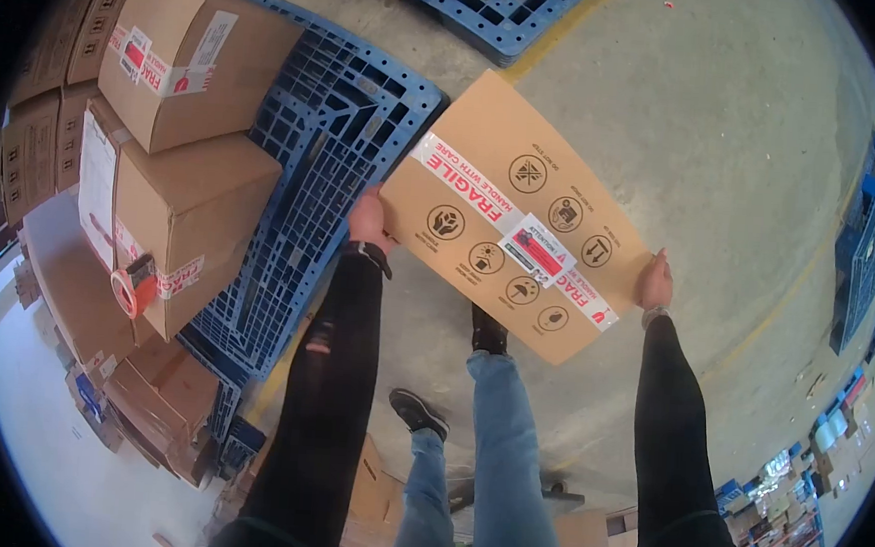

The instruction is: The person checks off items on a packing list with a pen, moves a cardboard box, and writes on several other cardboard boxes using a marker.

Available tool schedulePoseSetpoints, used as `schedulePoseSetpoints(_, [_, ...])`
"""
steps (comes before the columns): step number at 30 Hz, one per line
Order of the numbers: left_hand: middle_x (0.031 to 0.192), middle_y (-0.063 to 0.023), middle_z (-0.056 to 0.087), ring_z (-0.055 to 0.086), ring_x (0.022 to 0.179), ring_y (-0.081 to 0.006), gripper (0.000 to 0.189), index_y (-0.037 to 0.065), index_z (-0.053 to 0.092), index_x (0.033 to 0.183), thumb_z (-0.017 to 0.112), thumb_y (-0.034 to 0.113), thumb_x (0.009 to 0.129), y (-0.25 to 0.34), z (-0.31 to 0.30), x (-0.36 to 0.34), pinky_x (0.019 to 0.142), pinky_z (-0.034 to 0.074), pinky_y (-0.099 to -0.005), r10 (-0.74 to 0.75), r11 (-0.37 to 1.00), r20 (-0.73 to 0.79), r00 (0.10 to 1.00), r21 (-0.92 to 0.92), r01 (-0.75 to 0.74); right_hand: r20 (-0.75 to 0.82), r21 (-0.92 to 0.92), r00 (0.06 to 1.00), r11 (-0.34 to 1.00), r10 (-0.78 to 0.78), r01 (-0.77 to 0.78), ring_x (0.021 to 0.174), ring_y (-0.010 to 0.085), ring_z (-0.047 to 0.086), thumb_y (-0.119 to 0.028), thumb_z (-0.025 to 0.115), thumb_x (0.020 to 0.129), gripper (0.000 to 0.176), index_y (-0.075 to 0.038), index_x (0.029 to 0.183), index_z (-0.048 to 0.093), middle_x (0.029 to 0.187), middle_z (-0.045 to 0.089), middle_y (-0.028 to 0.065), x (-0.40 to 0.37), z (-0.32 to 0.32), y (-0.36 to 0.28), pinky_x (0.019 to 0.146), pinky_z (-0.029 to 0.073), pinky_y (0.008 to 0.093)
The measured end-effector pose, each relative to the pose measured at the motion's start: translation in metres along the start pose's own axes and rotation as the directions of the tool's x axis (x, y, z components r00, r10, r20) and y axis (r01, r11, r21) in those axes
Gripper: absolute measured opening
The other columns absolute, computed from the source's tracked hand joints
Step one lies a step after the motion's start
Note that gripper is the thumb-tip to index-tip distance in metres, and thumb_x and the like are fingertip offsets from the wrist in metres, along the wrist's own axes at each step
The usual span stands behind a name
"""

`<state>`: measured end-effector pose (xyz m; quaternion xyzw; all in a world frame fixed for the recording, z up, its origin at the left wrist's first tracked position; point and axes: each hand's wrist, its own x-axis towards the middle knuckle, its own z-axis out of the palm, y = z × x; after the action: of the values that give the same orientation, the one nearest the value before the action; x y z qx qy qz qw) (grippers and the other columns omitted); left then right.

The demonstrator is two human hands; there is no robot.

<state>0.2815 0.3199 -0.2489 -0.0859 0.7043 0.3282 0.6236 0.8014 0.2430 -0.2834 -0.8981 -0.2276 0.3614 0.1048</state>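
Note:
A large brown cardboard box point(483, 176) with a red and white FRAGILE tape strip, a label and several printed black symbols is held out over the floor. My left hand point(369, 219) grips its left end, beside the edge of a blue pallet. At the opposite end, my right hand point(655, 281) presses against the box's side. Both hands have their fingers partly hidden at the box's edges. The box's underside is out of sight.
A blue plastic pallet point(408, 99) at left bears stacked cartons point(208, 174). An orange tape roll point(134, 290) sits by one carton. Another blue pallet point(493, 26) is at the top, and one point(865, 245) at far right. More boxes point(582, 538) appear at the bottom.

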Motion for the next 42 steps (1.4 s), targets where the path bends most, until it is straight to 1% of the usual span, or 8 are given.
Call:
schedulePoseSetpoints(7, [0.130, -0.0027, 0.060, 0.057, 0.118, -0.0207, 0.041, 0.016, 0.055, 0.131, 0.044, 0.040, 0.100, -0.090, -0.052, -0.055, 0.096, 0.044, -0.0457, 0.200, 0.971, -0.108, 0.974, -0.110, -0.211, 0.196, 0.325, 0.979, 0.946, -0.064, -0.003, 0.104, 0.0210, 0.063, -0.061, 0.032, 0.100, 0.074, 0.001, 0.126, 0.062, 0.111, 0.069, 0.0114, 0.022, -0.026, 0.039, 0.096, 0.045, 0.0358])
schedulePoseSetpoints(9, [0.131, -0.0024, 0.058, 0.054, 0.120, -0.0211, 0.042, 0.017, 0.054, 0.133, 0.045, 0.040, 0.099, -0.088, -0.050, -0.118, 0.097, 0.043, -0.0473, 0.102, 0.986, -0.206, 0.973, -0.110, -0.127, 0.171, 0.362, 0.983, 0.932, -0.062, -0.004, 0.107, 0.0222, 0.061, -0.059, 0.035, 0.100, 0.073, 0.003, 0.127, 0.060, 0.117, 0.066, 0.0137, -0.025, -0.061, 0.006, 0.099, 0.044, 0.0348])
schedulePoseSetpoints(14, [0.130, -0.0018, 0.057, 0.051, 0.120, -0.0215, 0.042, 0.017, 0.054, 0.133, 0.045, 0.040, 0.098, -0.101, -0.081, -0.210, 0.093, 0.042, -0.0485, -0.096, 0.935, -0.302, 0.949, -0.354, -0.018, 0.146, 0.047, 0.979, 0.990, -0.142, 0.137, 0.118, 0.0240, 0.057, -0.062, 0.038, 0.097, 0.075, 0.003, 0.127, 0.061, 0.128, 0.062, 0.0168, -0.078, -0.088, -0.081, 0.102, 0.040, 0.0345])
schedulePoseSetpoints(20, [0.118, 0.0016, 0.062, 0.057, 0.108, -0.0179, 0.038, 0.022, 0.056, 0.127, 0.045, 0.044, 0.097, -0.173, -0.183, -0.296, 0.082, 0.046, -0.0439, -0.211, 0.759, -0.208, 0.955, -0.651, 0.026, 0.275, -0.397, 0.871, 0.777, -0.408, 0.489, 0.115, 0.0375, 0.059, -0.062, 0.037, 0.096, 0.066, -0.009, 0.124, 0.064, 0.121, 0.066, 0.0185, -0.194, -0.079, -0.193, 0.098, 0.044, 0.0420])
schedulePoseSetpoints(30, [0.115, -0.0026, 0.064, 0.060, 0.105, -0.0214, 0.036, 0.019, 0.060, 0.119, 0.047, 0.042, 0.095, -0.217, -0.415, -0.376, 0.087, 0.048, -0.0431, -0.332, 0.548, -0.336, 0.881, -0.829, -0.110, 0.481, -0.413, 0.665, 0.522, -0.571, 0.746, 0.106, 0.0449, 0.061, -0.058, 0.039, 0.097, 0.058, -0.011, 0.119, 0.064, 0.107, 0.068, 0.0225, -0.457, 0.087, -0.233, 0.090, 0.048, 0.0481])
schedulePoseSetpoints(33, [0.115, -0.0061, 0.065, 0.062, 0.104, -0.0199, 0.036, 0.011, 0.060, 0.119, 0.046, 0.035, 0.097, -0.219, -0.510, -0.369, 0.084, 0.052, -0.0367, -0.121, 0.586, -0.521, 0.845, -0.725, -0.363, 0.500, -0.383, 0.656, 0.535, -0.565, 0.753, 0.106, 0.0451, 0.061, -0.058, 0.039, 0.097, 0.058, -0.010, 0.119, 0.063, 0.107, 0.068, 0.0233, -0.525, 0.147, -0.206, 0.090, 0.048, 0.0484])
schedulePoseSetpoints(37, [0.110, -0.0094, 0.067, 0.063, 0.103, -0.0196, 0.034, 0.003, 0.064, 0.112, 0.045, 0.028, 0.099, -0.162, -0.645, -0.355, 0.081, 0.051, -0.0360, -0.162, 0.677, -0.629, 0.760, -0.631, -0.378, 0.540, -0.275, 0.698, 0.685, -0.470, 0.675, 0.111, 0.0436, 0.060, -0.058, 0.039, 0.097, 0.059, -0.010, 0.119, 0.064, 0.112, 0.067, 0.0233, -0.572, 0.218, -0.143, 0.094, 0.046, 0.0458])
schedulePoseSetpoints(42, [0.103, -0.0156, 0.067, 0.063, 0.096, -0.0222, 0.036, -0.003, 0.066, 0.104, 0.047, 0.028, 0.098, -0.068, -0.803, -0.272, 0.084, 0.048, -0.0350, 0.261, 0.886, -0.772, 0.580, -0.047, -0.461, 0.556, -0.048, 0.778, 0.922, -0.295, 0.384, 0.111, 0.0227, 0.061, -0.057, 0.038, 0.100, 0.064, -0.002, 0.122, 0.062, 0.117, 0.066, 0.0138, -0.637, 0.279, -0.050, 0.093, 0.047, 0.0361])
